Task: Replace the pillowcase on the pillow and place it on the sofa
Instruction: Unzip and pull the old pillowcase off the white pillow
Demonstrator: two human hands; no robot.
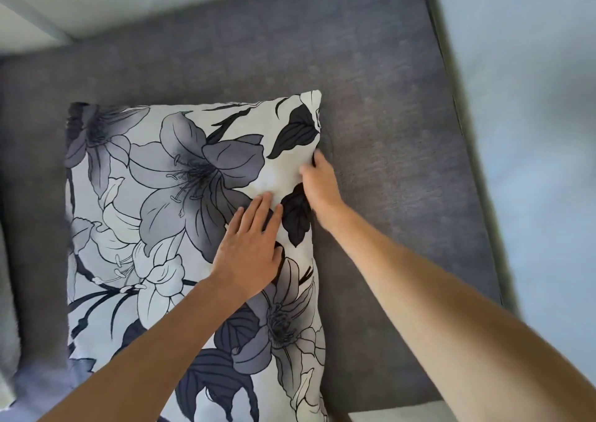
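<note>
One pillow [167, 215] lies on the sofa [387, 131]; left hand [248, 254] fingers flat on it, right hand [319, 183] fingers pinching its right edge.

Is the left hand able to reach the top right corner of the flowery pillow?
Probably yes. The left hand lies flat on the pillow; only the right hand at the edge stands partly between.
</note>
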